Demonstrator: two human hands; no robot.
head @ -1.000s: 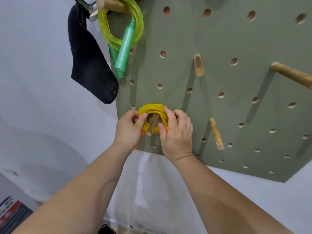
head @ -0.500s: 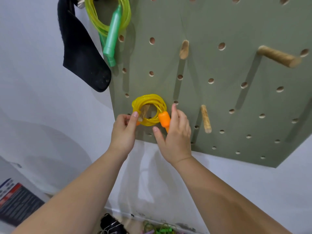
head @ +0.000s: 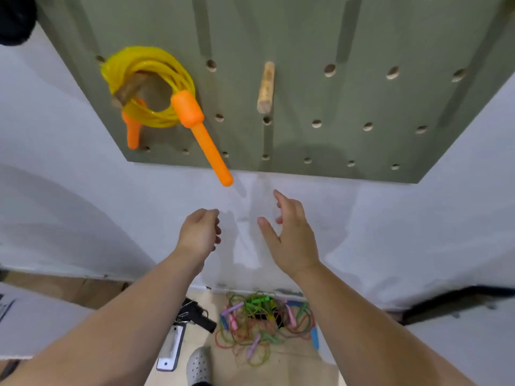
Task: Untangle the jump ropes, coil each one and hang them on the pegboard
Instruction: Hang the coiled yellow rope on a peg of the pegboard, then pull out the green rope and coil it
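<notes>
A coiled yellow jump rope point(head: 156, 76) with orange handles hangs on a wooden peg point(head: 126, 91) at the lower left of the green pegboard point(head: 306, 37). One orange handle point(head: 202, 135) sticks out down and to the right, the other point(head: 132, 133) hangs below the coil. My left hand point(head: 199, 232) and my right hand point(head: 289, 235) are below the board in front of the white wall, both empty, fingers relaxed. A tangled pile of coloured jump ropes point(head: 264, 321) lies on the floor below.
A bare wooden peg point(head: 266, 87) stands right of the yellow coil. A black hanging item point(head: 15, 20) shows at the top left. On the floor lie black clips point(head: 195, 316) and a white bracket point(head: 172, 346). My grey shoe point(head: 199, 366) is at the bottom.
Both hands let go of the yellow rope and dropped away from the board. The view tilted down, so the floor pile came into sight and the green rope left the frame.
</notes>
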